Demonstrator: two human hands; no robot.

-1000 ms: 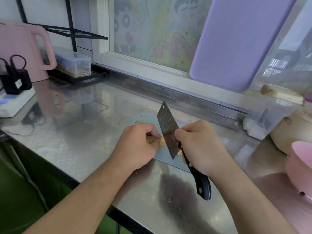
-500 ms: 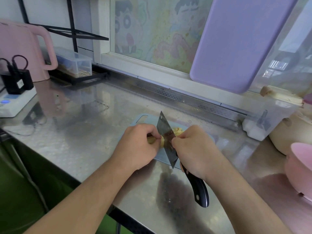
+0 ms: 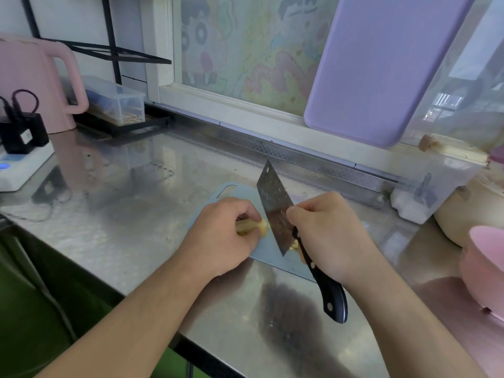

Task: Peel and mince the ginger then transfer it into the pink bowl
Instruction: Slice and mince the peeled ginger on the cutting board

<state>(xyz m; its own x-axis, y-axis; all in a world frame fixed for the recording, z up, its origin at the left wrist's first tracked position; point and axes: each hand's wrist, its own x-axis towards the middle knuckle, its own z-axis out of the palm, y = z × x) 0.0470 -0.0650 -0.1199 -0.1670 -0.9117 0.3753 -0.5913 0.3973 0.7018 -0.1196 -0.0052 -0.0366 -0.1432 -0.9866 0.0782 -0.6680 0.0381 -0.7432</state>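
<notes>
The ginger (image 3: 252, 227) is kept on the small blue cutting board (image 3: 272, 249), which lies on the steel table (image 3: 131, 219) near its front edge, so that cuts land on the board and not on the metal. The piece is pinned down by the left hand (image 3: 221, 241), whose fingers (image 3: 245, 211) are curled over it and held back from the pale cut end, presumably to keep them clear of the blade. The cleaver (image 3: 274, 207) is gripped by the right hand (image 3: 327, 236), the fingers wrapped round the front of the black handle close to the blade, a hold that is judged to give control for fine slicing. The blade is set just beside the exposed end of the ginger, its tip raised toward the window and its heel low by the board. The ginger's long axis is laid roughly left to right, its cut end pointed right toward the blade, so that it is crossed by the edge. A few yellow bits are seen by the blade's heel. The pink bowl (image 3: 488, 268) is kept well apart at the right edge, within reach for the transfer.
</notes>
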